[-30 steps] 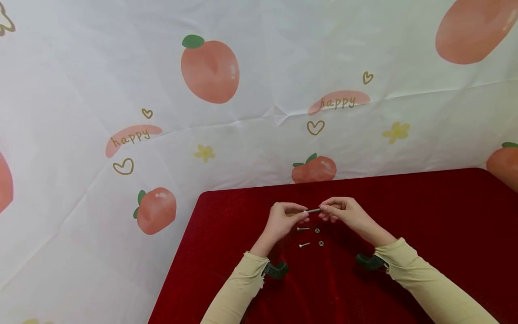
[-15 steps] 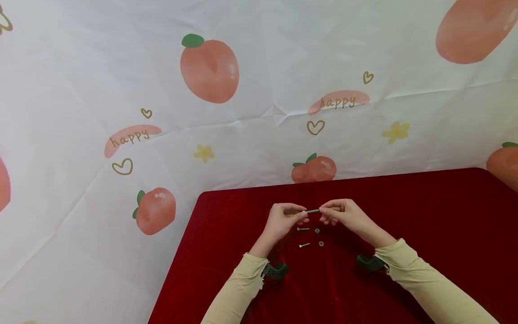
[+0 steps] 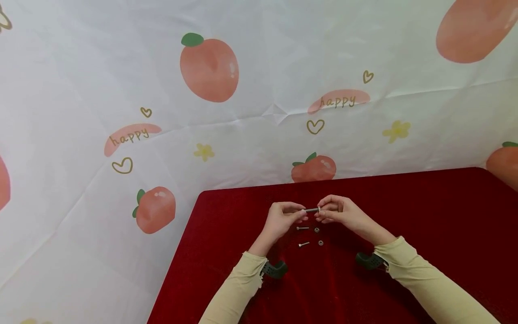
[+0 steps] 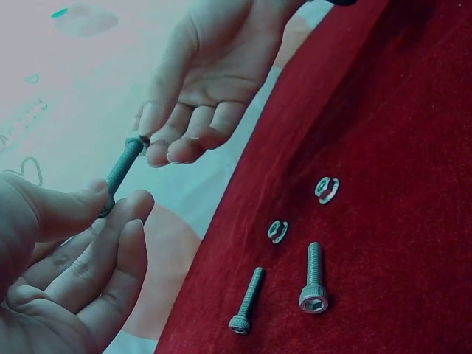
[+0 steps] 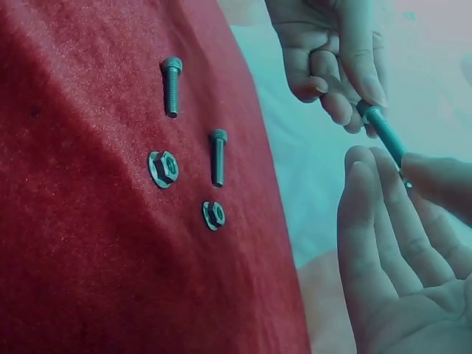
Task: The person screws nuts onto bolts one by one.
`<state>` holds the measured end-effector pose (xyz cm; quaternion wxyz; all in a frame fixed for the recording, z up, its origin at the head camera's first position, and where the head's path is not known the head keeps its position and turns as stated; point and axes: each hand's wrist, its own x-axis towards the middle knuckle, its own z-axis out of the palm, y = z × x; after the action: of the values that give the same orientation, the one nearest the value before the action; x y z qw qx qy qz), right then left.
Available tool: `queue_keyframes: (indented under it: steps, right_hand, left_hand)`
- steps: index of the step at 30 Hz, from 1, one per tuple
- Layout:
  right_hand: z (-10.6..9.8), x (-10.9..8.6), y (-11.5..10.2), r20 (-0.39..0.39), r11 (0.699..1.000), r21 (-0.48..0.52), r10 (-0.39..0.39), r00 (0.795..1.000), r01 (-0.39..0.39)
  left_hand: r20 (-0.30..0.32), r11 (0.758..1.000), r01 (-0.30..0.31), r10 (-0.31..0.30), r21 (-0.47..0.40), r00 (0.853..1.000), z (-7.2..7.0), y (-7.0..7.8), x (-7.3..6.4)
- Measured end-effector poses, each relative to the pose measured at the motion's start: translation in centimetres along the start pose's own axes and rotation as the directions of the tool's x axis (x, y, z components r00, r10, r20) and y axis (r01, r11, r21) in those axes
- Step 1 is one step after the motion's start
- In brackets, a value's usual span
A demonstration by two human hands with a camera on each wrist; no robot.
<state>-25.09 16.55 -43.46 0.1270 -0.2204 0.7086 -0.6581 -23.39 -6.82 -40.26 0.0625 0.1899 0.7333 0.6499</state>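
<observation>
Raised over the table, a long metal bolt [image 4: 124, 168] spans the gap between both hands. My left hand [image 3: 282, 220] pinches its head end [image 5: 365, 110] between thumb and fingers. At the threaded end, my right hand [image 3: 343, 212] has thumb and fingertips around a small flange nut [image 4: 138, 139], which sits at the bolt's tip. The fingers partly hide that nut. Below the hands, two socket-head bolts, a thicker one [image 4: 314, 284] and a thinner one [image 4: 247, 301], lie side by side on the cloth. Two flange nuts, a larger one [image 4: 327, 189] and a smaller one [image 4: 277, 231], lie beyond their threaded ends.
A dark red velvet cloth [image 3: 226, 243] covers the table. Behind the table's back edge hangs a white sheet [image 3: 251, 72] printed with peaches, hearts and flowers. Each wrist wears a dark strap-on mount, seen at the left [image 3: 275, 270] and the right [image 3: 369, 261].
The right thumb and fingers have shifted around the bolt's end, and the nut there now shows between them. My left hand keeps its pinch nearly still. The loose bolts and nuts stay put.
</observation>
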Motion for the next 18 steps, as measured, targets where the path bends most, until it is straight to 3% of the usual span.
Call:
queue_keyframes:
  steps: [8, 13, 18]
  right_hand:
    - [0.09, 0.09, 0.19, -0.035, 0.996, -0.048, 0.077, 0.996, -0.079]
    - [0.01, -0.14, 0.08, -0.013, 1.0, -0.003, 0.029, 1.0, -0.029]
    - [-0.03, -0.05, 0.09, -0.012, 0.999, -0.051, 0.006, 1.0, -0.007]
  left_hand:
    - [0.026, 1.0, -0.017, 0.017, 0.015, 1.0, 0.01, -0.21, -0.01]
    - [0.025, 0.999, -0.028, 0.027, 0.026, 0.999, 0.01, -0.24, 0.02]
    - [0.026, 0.999, -0.034, 0.033, 0.036, 0.999, 0.05, -0.17, 0.02]
